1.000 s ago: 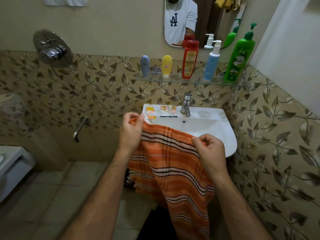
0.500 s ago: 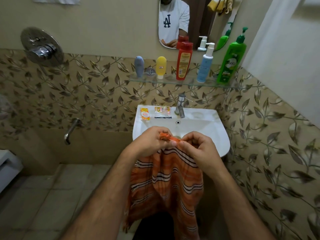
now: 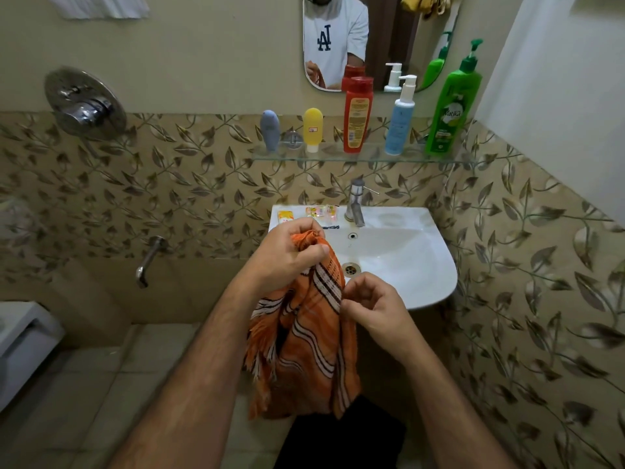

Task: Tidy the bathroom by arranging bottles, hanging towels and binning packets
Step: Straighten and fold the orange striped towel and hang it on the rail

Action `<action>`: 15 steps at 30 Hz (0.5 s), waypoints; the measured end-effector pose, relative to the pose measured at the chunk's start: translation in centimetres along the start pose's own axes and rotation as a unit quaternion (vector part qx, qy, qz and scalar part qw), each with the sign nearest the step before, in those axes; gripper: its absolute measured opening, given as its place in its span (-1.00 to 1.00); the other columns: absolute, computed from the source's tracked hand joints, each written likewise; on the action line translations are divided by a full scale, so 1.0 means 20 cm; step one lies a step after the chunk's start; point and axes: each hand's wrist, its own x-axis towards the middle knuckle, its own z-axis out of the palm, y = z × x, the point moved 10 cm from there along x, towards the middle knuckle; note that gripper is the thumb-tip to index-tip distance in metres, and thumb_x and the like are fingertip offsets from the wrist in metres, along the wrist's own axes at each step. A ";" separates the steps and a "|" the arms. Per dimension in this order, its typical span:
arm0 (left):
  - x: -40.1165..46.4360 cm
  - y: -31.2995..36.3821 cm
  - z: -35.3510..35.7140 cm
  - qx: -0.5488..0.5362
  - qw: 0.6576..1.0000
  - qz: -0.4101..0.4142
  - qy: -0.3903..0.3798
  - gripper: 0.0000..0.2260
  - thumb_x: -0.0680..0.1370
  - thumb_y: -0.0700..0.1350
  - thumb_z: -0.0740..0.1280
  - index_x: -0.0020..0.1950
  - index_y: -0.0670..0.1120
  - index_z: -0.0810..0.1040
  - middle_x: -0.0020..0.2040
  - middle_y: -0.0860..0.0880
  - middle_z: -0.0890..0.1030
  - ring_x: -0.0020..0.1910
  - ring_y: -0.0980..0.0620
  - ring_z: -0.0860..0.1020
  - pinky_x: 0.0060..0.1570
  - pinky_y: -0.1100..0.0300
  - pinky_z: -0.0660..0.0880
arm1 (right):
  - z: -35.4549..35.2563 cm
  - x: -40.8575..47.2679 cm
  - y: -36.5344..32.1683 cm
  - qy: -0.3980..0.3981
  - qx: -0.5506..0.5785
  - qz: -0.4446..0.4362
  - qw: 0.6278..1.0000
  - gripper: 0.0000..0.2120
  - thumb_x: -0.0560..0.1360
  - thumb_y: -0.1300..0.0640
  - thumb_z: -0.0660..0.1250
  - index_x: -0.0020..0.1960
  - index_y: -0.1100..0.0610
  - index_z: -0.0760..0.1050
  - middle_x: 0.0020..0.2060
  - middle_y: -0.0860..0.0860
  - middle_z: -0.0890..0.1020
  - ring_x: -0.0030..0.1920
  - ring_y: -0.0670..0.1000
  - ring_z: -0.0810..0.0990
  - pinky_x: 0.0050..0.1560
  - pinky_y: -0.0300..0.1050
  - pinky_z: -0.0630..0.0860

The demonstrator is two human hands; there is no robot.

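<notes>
An orange towel (image 3: pixel 306 346) with dark and white stripes hangs folded in front of the white sink (image 3: pixel 422 265). My left hand (image 3: pixel 287 257) grips its bunched top edge above the basin's left rim. My right hand (image 3: pixel 372 306) is lower, fingers curled, pinching the towel's right edge. On the sink's back ledge lie a yellow packet (image 3: pixel 285 216) and clear packets (image 3: pixel 321 211). On the glass shelf (image 3: pixel 338 158) stand several bottles: grey (image 3: pixel 270 130), yellow (image 3: pixel 313 129), red (image 3: pixel 357 115), blue pump (image 3: pixel 400 118), green pump (image 3: pixel 453 103).
A tap (image 3: pixel 355 204) rises at the sink's back. A mirror (image 3: pixel 365 38) hangs above the shelf. A shower valve (image 3: pixel 84 103) and a spout (image 3: pixel 148 258) sit on the left wall. A white toilet edge (image 3: pixel 23 336) is at far left. Tiled floor lies below.
The towel went from spread wide between both hands to folded in half. My left hand now holds both top corners and has risen; my right hand has slid down the towel's right edge.
</notes>
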 end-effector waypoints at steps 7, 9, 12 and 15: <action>0.01 0.05 -0.14 0.008 0.998 0.021 0.062 -0.88 0.42 0.07 0.37 -0.23 0.06 0.50 -0.33 0.13 0.48 -0.33 0.13 0.45 -0.25 0.29 0.40 | 0.03 -0.01 0.11 0.122 -0.217 0.042 0.968 -0.71 0.35 -0.03 0.55 -0.20 -0.07 0.41 -0.27 -0.11 0.60 -0.27 -0.12 0.61 -0.23 -0.03 0.63; 0.01 0.05 -0.17 0.006 0.997 0.019 0.075 -0.85 0.42 0.07 0.37 -0.21 0.02 0.50 -0.31 0.05 0.49 -0.32 0.08 0.46 -0.24 0.22 0.42 | 0.05 -0.01 0.10 0.159 -0.222 0.019 0.962 -0.74 0.36 0.00 0.51 -0.26 -0.04 0.41 -0.35 -0.11 0.57 -0.31 -0.11 0.56 -0.26 0.03 0.60; 0.00 0.07 -0.20 0.010 0.995 0.025 0.095 -0.82 0.41 0.08 0.37 -0.20 -0.01 0.51 -0.32 0.03 0.49 -0.34 0.08 0.45 -0.27 0.24 0.42 | 0.06 -0.02 0.07 0.194 -0.231 0.001 0.953 -0.81 0.40 0.05 0.44 -0.25 -0.06 0.42 -0.36 -0.14 0.57 -0.33 -0.12 0.55 -0.29 -0.01 0.58; 0.00 0.08 -0.22 0.004 0.995 0.029 0.095 -0.82 0.42 0.07 0.38 -0.20 -0.02 0.51 -0.34 0.05 0.49 -0.35 0.11 0.45 -0.29 0.28 0.42 | 0.00 -0.01 0.04 0.219 -0.256 0.004 0.942 -0.93 0.45 0.11 0.35 -0.17 -0.06 0.50 -0.29 -0.11 0.59 -0.30 -0.11 0.56 -0.29 -0.05 0.57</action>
